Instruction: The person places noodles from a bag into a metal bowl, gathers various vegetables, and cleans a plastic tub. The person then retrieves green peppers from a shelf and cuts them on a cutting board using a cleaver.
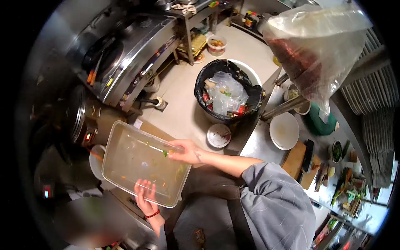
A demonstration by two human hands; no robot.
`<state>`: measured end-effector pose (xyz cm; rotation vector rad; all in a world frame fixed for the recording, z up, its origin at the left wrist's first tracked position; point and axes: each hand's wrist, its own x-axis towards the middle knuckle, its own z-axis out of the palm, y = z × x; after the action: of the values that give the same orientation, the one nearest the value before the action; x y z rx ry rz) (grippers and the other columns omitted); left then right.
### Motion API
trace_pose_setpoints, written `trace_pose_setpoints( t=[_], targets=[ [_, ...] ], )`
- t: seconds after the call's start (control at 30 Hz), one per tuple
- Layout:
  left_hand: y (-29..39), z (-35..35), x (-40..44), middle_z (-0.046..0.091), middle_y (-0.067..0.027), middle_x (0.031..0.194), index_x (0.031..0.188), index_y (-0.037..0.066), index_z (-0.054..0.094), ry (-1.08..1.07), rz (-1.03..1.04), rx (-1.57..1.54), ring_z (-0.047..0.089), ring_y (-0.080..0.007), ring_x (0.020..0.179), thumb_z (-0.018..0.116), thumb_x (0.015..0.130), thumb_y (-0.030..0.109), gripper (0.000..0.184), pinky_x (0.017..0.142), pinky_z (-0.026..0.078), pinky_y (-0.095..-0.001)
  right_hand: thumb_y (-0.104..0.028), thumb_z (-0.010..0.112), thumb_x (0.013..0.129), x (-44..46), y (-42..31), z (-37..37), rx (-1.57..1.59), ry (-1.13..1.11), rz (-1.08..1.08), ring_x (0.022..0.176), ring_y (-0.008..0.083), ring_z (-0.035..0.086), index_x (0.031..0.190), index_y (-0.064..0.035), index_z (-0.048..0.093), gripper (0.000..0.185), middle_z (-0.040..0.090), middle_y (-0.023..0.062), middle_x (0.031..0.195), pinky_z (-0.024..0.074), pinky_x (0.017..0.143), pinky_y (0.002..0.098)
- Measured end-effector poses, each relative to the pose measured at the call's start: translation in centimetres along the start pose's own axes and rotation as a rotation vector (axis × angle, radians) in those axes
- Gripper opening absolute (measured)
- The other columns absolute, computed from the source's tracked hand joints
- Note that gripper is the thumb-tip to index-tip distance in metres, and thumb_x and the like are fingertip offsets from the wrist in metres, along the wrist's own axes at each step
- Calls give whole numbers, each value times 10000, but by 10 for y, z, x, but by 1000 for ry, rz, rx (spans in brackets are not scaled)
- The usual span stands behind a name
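Between my two hands is a clear rectangular plastic container (131, 156), tilted, with bits of orange and green scraps stuck on its inside. My right hand (185, 152) grips the rim on the near right side, its fingers reaching inside by a small green leaf piece (165, 153). My left hand (146, 198), with a red bead bracelet (153, 214) at the wrist, holds the lower side; its fingers show partly through the plastic. No lid is seen on the container.
Ahead stands a trash bin lined with a black bag (200, 91), holding a clear plastic bag (227, 93). A small dirty bucket (218, 136) is beside it. A steel stove (137, 46) is left; a counter with a white bowl (284, 131) and cutting board (294, 159) is right. A bag hangs overhead (316, 46).
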<state>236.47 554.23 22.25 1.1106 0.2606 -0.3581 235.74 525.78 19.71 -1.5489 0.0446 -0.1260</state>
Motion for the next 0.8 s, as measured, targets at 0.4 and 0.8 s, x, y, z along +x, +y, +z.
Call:
trace_pose_setpoints(
  t=[0.4,0.8],
  targets=[
    [107,83,269,519,-157,1131,1322,18,366,-503,-233,43,542,-282,1036,458,743,-37,589,838,513,-440,-246,630,869,151,-8,-16,56,568,203,892,143,611,1187,-52,547,382,633,81,999,508,777,265],
    [135,180,458,534,-121,1061,1285,19,382,-535,-131,15,563,-232,926,433,753,-51,539,773,523,-396,-74,633,777,265,50,-200,-521,1041,191,1080,271,564,1278,-31,460,531,578,177,1161,448,928,372]
  ],
)
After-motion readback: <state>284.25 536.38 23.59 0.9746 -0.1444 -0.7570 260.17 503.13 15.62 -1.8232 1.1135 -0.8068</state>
